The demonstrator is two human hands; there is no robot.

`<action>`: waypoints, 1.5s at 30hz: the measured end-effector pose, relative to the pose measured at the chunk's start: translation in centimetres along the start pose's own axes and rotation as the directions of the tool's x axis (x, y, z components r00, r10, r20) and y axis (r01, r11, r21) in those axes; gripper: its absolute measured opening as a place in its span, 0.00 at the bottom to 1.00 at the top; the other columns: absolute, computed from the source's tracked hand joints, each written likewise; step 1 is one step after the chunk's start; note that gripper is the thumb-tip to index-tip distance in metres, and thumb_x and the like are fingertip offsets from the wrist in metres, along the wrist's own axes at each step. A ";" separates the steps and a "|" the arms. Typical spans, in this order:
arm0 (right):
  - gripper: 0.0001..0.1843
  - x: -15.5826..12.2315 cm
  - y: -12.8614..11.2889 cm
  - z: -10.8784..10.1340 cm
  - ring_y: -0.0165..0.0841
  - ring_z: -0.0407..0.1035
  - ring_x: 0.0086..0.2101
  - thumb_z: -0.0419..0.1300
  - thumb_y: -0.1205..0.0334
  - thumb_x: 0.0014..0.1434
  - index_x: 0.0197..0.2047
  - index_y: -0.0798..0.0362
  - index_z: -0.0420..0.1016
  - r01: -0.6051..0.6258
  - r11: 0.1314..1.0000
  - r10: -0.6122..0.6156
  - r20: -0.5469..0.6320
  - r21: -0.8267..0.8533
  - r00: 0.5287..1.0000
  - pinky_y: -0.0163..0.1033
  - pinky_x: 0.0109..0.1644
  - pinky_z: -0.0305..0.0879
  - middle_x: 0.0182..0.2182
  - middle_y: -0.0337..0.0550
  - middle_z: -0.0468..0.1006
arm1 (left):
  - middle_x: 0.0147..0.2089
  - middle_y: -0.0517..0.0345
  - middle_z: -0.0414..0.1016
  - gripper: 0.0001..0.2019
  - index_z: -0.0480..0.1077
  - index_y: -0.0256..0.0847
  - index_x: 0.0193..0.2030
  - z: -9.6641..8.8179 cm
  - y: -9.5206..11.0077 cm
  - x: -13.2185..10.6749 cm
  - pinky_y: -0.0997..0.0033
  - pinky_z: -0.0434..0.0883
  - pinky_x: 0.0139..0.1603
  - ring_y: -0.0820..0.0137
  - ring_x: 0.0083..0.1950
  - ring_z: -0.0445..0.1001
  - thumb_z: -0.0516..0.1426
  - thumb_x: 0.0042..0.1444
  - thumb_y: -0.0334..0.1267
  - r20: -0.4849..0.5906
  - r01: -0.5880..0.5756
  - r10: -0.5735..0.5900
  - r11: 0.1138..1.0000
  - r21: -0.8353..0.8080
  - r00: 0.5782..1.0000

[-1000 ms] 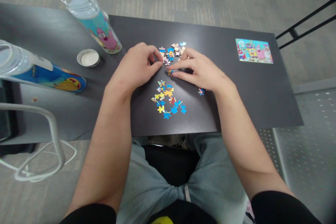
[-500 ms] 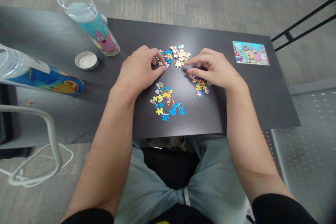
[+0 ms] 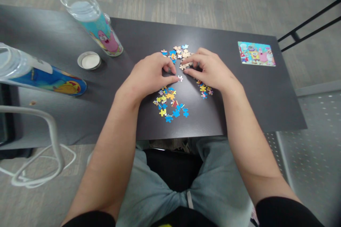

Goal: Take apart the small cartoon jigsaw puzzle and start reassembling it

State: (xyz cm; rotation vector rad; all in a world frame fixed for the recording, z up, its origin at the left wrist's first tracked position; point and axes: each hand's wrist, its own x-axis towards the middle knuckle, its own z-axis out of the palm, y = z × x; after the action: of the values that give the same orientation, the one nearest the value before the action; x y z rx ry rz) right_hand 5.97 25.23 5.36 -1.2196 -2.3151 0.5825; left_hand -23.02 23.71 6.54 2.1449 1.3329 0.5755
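Note:
My left hand point(image 3: 151, 73) hovers low over the table with its thumb and curled fingers apart. Its thumb tip touches a small pink-and-white puzzle piece point(image 3: 180, 78). My right hand point(image 3: 209, 67) has thumb and index finger on either side of a wooden-backed puzzle piece point(image 3: 183, 66), at the near edge of a pile of face-down pieces point(image 3: 185, 54). Blue and yellow pieces point(image 3: 172, 55) lie left of that pile. Closer to me are loose yellow and blue pieces point(image 3: 169, 96). Beneath my right hand, a mixed cluster of coloured pieces point(image 3: 204, 89) is partly covered.
A cartoon picture card point(image 3: 256, 54) rests on the right of the dark table point(image 3: 255, 106). At left stand two clear tubes with printed wraps, one pink and teal point(image 3: 106, 40), one blue point(image 3: 58, 81). Near them lies a round lid point(image 3: 89, 60). A white cable point(image 3: 54, 138) hangs at lower left.
My left hand has moved right and nearer to me, bringing the pink-and-white piece away from the pile. My right hand has shifted left onto the wooden-backed piece.

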 end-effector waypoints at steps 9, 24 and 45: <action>0.06 0.5 -0.4 -0.1 0.54 0.82 0.54 0.75 0.49 0.84 0.55 0.39 0.93 -0.010 1.000 0.009 0.040 0.025 0.999 0.70 0.70 0.83 0.55 0.51 0.89 | 0.52 0.52 0.89 0.13 0.86 0.50 0.49 0.4 0.0 0.1 0.50 0.79 0.57 0.55 0.50 0.83 0.77 0.61 0.48 -0.034 0.005 -0.006 1.000 -0.012 0.999; 0.17 -0.2 3.3 -0.9 0.48 0.74 0.46 0.78 0.34 0.81 0.52 0.38 0.92 -0.089 0.995 0.094 -0.101 0.045 0.990 0.66 0.61 0.81 0.46 0.48 0.89 | 0.58 0.52 0.85 0.06 0.87 0.53 0.51 2.1 2.5 0.3 0.48 0.77 0.59 0.52 0.56 0.81 0.69 0.70 0.44 -0.082 0.087 -0.081 0.993 0.076 0.993; 0.17 -0.3 0.7 -1.7 0.46 0.74 0.44 0.79 0.35 0.75 0.49 0.39 0.90 -0.066 0.988 0.057 0.074 0.136 0.996 0.64 0.56 0.83 0.53 0.47 0.88 | 0.47 0.56 0.89 0.08 0.84 0.49 0.45 1.2 1.0 0.7 0.49 0.79 0.57 0.59 0.44 0.81 0.66 0.59 0.35 -0.100 0.042 -0.051 0.995 -0.093 0.994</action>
State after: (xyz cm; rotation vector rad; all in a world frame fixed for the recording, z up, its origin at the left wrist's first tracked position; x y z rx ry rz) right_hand 7.56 25.56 6.33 -1.2265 -2.2585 0.8060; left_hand -21.28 23.66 6.31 2.0299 1.3806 0.7221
